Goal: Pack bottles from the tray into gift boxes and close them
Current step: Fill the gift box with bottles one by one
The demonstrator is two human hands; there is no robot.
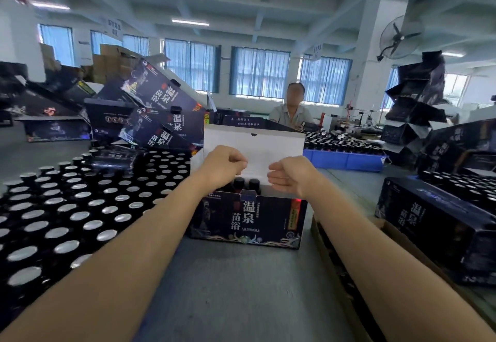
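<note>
White flap of gift box pinched by left hand, right hand (bottles beneath).

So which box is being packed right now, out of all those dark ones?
Look at the grey table, between the field of silver-capped bottles and the closed boxes on the right. The gift box stands in the middle. Only this one has a white lid flap standing up, pinched by the left hand and right hand.
</note>
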